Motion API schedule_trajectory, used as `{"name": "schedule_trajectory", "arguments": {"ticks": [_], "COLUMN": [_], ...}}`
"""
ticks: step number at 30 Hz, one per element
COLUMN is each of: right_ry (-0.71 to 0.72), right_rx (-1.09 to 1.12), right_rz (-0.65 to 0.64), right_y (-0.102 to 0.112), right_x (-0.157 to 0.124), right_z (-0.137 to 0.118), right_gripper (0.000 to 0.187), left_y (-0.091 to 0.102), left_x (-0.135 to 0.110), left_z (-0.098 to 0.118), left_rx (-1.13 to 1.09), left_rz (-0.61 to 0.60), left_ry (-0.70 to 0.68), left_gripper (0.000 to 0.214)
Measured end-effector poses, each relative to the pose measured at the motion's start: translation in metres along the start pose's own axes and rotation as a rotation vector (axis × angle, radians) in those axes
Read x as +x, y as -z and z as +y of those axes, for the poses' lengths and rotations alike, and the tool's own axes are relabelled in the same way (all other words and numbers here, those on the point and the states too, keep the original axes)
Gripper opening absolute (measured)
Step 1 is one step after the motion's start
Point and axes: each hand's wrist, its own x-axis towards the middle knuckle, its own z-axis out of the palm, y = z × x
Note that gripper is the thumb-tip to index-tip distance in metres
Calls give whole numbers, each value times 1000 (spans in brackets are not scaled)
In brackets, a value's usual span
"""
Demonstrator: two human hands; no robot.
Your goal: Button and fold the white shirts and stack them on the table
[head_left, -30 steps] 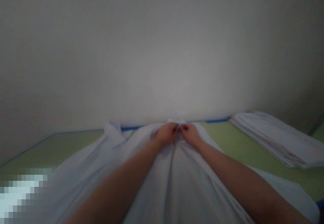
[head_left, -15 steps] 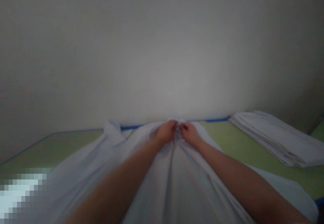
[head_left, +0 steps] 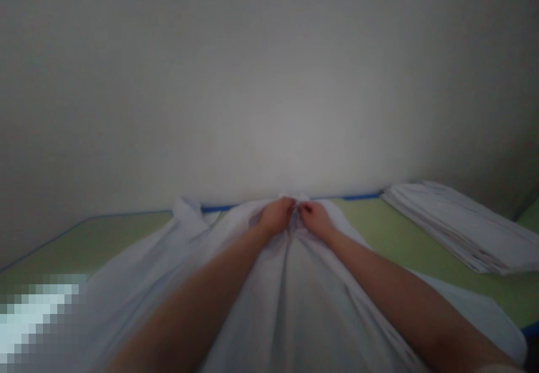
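Note:
A white shirt-like garment [head_left: 311, 305] lies spread over the green table, its gathered upper end near the wall. Both my arms stretch forward across it. My left hand [head_left: 278, 214] is closed, pinching the fabric at that far end. Close beside it, my right hand [head_left: 315, 218] pinches the same gathered part with bent fingers. Folds run from between the hands down towards me. What exactly lies between the fingertips is too blurred to make out. A sleeve-like part [head_left: 187, 215] of the garment reaches out to the left.
The green table [head_left: 391, 232] has a blue edge and meets a plain grey wall [head_left: 269, 92]. To the right lies a stack of folded white cloth [head_left: 463, 221]. A pixelated bright patch covers the lower left corner.
The view has tilted very slightly, so the table sits a little higher in the picture. My hands keep the same place and grip on the garment.

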Motion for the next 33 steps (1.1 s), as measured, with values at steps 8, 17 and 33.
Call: {"name": "schedule_trajectory", "arguments": {"ticks": [8, 17, 33], "right_ry": [126, 32, -37], "right_rx": [-145, 120, -26], "right_rz": [11, -44, -1], "right_y": [1, 7, 3], "right_x": [-3, -2, -2], "right_z": [-3, 0, 7], "right_gripper": [22, 31, 27], "left_y": [6, 8, 0], "left_x": [0, 1, 6], "left_z": [1, -3, -6], "left_rx": [-27, -87, -417], "left_rz": [-1, 16, -73], "left_ry": [18, -79, 75], "left_gripper": [27, 25, 22]}}
